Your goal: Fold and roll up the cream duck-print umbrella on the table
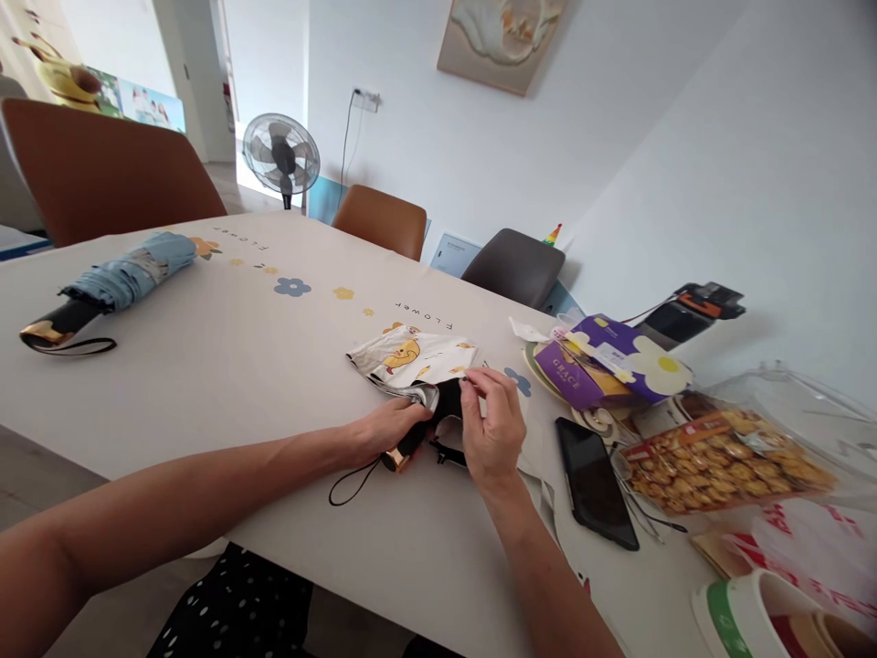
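A white folding umbrella (411, 352) with yellow duck prints and a black underside lies in front of me, its canopy loosely gathered. My left hand (390, 427) is closed around the umbrella near its black handle, whose copper-coloured end and wrist loop stick out toward me. My right hand (491, 425) pinches the edge of the canopy between thumb and fingers on the right side. Part of the black fabric and some ribs hang below that hand. A blue folded umbrella (141, 271) with a black and gold handle rests at the left of the table.
To the right lie a black phone (596, 480), a purple box (599, 364), a bag of round snacks (730, 461) and a white-green cup (730, 612). Chairs (380, 219) stand along the far edge of the white table (274, 384). A fan (280, 155) is behind.
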Demonstrator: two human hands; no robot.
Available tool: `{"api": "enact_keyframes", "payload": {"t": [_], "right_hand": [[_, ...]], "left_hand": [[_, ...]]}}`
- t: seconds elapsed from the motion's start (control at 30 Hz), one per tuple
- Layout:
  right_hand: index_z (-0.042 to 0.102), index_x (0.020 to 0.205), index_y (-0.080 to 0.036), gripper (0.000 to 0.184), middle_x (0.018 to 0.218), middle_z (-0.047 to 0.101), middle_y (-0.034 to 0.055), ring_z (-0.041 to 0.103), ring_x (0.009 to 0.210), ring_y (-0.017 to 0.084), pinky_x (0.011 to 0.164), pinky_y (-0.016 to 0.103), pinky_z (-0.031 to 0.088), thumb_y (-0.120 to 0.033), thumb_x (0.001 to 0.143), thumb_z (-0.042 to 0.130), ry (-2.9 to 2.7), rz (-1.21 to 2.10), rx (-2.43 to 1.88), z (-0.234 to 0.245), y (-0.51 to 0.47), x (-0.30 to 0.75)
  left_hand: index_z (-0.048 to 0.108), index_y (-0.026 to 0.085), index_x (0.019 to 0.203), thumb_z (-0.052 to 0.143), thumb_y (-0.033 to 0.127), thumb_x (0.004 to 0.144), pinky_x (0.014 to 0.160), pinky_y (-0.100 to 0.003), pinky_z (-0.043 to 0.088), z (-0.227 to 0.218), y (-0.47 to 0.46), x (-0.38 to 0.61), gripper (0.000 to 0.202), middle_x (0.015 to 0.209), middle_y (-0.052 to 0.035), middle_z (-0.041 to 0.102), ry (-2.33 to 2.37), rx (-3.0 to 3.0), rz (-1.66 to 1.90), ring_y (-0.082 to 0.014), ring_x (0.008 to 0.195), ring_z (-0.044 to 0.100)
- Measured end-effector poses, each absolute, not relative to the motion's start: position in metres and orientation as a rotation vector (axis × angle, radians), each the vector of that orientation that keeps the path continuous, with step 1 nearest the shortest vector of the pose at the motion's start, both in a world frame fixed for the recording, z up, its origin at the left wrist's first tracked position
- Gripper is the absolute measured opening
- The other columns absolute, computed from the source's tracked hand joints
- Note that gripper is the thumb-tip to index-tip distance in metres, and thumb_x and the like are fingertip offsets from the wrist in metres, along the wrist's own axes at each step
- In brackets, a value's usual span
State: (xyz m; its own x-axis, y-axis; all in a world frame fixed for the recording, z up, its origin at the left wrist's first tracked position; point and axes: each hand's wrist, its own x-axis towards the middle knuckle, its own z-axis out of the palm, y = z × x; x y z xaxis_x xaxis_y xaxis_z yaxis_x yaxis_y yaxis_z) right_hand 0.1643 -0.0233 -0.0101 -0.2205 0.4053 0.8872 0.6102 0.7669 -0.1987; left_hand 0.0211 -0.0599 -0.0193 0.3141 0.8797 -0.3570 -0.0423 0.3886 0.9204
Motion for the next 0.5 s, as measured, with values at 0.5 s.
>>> {"api": "enact_keyframes", "payload": {"t": [0.5], "right_hand": [[0.058, 0.091, -0.02, 0.011, 0.093, 0.06, 0.0069, 0.06, 0.088, 0.016, 0.079, 0.03, 0.051, -0.016, 0.084, 0.05, -2.025, -0.078, -0.799, -0.0105, -0.0266, 0.1637]], "left_hand": [[0.051, 0.016, 0.067, 0.049, 0.037, 0.074, 0.034, -0.022, 0.033, -0.0242, -0.057, 0.0192, 0.022, 0.044, -0.0002, 0.052, 1.015, 1.018, 0.761, -0.0112, 0.032, 0.045]]}}
